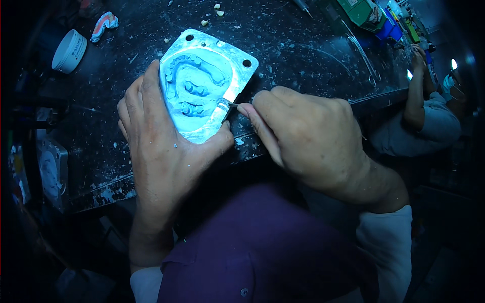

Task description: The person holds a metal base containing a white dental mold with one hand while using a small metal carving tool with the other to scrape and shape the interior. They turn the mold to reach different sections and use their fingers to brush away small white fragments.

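Observation:
A metal dental flask half (241, 59), filled with pale plaster (217, 63) around sunken tooth-shaped forms, lies near the front edge of the dark bench under bright bluish light. My left hand (159, 136) is wrapped round its left and near sides, with the thumb reaching along the lower right edge. My right hand (313, 134) pinches a small metal tool (232, 105), whose flat tip rests at the rim on the flask's right side. Most of that tool is hidden inside my fingers, so its exact kind cannot be told.
A white tub (69, 52) and a pink-and-white denture model (104, 26) are at the far left. Small pale pieces (204, 22) lie beyond the flask. Scissor-handled forceps (373, 76) and a green container (359, 12) are at right. Another person (429, 118) works beyond.

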{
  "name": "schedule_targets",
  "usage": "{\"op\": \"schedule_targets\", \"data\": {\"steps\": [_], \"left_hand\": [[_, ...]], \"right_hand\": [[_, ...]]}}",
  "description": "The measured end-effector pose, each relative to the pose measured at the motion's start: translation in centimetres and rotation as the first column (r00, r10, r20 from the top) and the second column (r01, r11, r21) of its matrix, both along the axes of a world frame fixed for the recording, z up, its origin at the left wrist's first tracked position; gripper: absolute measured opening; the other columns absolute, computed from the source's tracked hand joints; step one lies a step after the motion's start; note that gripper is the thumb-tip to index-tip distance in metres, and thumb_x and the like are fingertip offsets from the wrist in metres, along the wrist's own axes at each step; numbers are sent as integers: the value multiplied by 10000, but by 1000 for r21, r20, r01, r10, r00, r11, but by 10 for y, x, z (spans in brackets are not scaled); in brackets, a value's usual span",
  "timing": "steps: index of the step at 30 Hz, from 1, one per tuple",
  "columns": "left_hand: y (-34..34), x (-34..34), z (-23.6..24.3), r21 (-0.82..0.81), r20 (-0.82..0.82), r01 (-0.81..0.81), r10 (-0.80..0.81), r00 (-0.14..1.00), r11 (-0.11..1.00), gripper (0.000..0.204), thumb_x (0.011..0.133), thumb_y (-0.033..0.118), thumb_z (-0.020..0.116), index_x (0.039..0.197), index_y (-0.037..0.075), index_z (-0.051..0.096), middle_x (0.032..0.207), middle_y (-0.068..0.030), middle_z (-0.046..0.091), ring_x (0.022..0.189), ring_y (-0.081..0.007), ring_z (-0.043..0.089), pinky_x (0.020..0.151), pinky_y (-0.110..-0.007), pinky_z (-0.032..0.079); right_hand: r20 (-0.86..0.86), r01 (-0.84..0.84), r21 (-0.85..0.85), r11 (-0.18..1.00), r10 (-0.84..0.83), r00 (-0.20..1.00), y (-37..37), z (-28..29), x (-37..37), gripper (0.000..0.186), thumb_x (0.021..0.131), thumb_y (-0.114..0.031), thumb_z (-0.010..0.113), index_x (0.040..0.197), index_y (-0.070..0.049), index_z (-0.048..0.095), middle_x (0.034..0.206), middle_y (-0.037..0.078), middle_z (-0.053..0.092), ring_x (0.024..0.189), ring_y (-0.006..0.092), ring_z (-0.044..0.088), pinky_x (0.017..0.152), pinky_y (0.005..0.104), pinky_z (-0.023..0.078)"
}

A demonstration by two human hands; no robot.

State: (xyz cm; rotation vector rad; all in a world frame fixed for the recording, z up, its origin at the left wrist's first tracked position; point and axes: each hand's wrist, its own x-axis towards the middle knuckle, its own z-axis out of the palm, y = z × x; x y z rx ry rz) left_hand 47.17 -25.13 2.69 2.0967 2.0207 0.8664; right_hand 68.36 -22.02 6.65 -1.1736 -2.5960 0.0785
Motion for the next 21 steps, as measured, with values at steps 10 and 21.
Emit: {"op": "schedule_targets", "data": {"steps": [10,21], "left_hand": [[1,1,-1,58,1,-14,14,1000,998,1070,695,337,911,1580,-7,418,1490,-231,483,1406,-408,441,1151,-579,405],[40,-89,9,31,195,548,-542,817,836,1209,573,245,742,1693,76,318,1756,-202,278,1655,-361,177,1343,-510,134]], "right_hand": [[122,8,73,997,-16,992,6,4,-13,247,1014,-256,719,857,-77,655,726,81,643,600,250,690,522,388,546],[-257,-433,-268,860,369,893,38,58,28,159,1002,-25,669,1089,64,769,852,135,734,641,141,631,596,300,467]]}}
